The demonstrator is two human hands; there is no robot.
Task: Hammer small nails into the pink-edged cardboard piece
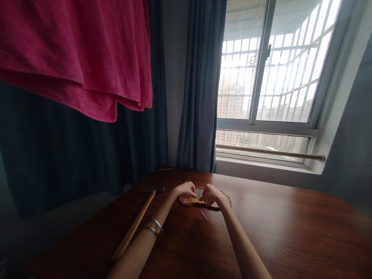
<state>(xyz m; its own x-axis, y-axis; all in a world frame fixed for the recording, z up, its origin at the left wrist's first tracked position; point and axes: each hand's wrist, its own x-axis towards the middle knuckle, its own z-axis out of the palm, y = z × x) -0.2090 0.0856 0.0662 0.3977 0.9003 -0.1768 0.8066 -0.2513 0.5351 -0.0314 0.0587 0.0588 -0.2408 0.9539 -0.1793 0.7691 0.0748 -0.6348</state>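
A low, colourful patterned piece (190, 200) lies on the table in front of me. Pink, yellow and white show on it, with a row of thin upright strips along its back and a ridged, curved edge at the right. My left hand (186, 190) is over its left part, fingers curled in and closed. Over the middle and right is my right hand (211, 194), its fingers bent down and pinched together. What the fingertips grip is too small to make out. Just nearer to me lies a short metal rod (204, 216), with a thinner sliver (192, 212) beside it.
Left of my forearm lies a hammer with a long wooden handle (136, 223) and a dark head (158, 190). The brown wooden table (279, 228) reaches to a wall and a barred window (261, 97). A pink towel (110, 58) hangs at upper left before dark curtains (197, 97).
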